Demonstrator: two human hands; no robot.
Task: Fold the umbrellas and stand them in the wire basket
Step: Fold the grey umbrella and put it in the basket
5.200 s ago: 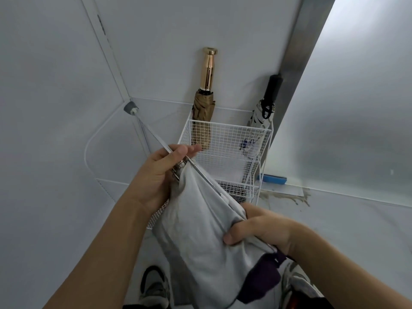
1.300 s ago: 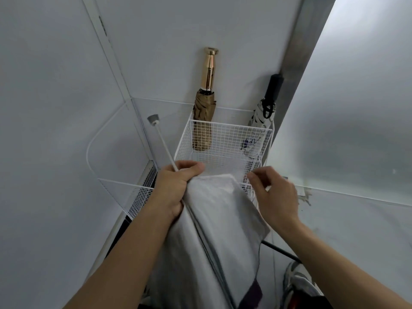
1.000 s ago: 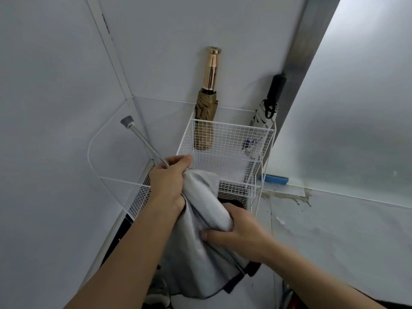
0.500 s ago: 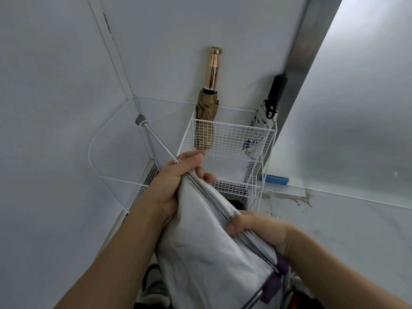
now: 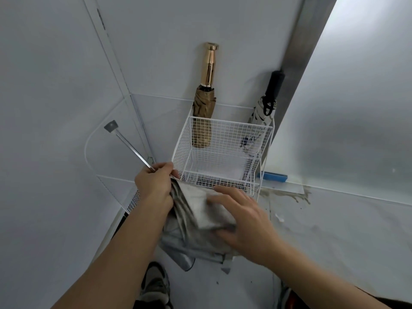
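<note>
A grey umbrella [image 5: 196,221] hangs loose in front of me, its metal shaft with a grey tip [image 5: 110,126] pointing up and left. My left hand [image 5: 156,186] grips the gathered canopy where the shaft comes out. My right hand [image 5: 243,217] lies over a fold of the grey cloth, fingers spread and thumb under the fold. Just behind my hands stands the white wire basket [image 5: 223,179]. In it stand a folded tan umbrella with a gold handle [image 5: 204,112] and a folded white patterned umbrella with a black handle [image 5: 262,117].
White walls close in on the left and behind the basket. A grey metal post [image 5: 298,52] runs up at the right. A blue strip [image 5: 273,176] and a stain lie on the floor right of the basket. My shoe [image 5: 156,286] shows below.
My right hand has let go of the ribs and now lies across a fold of canopy. The umbrella sits lower and its shaft tip has swung left and down.
</note>
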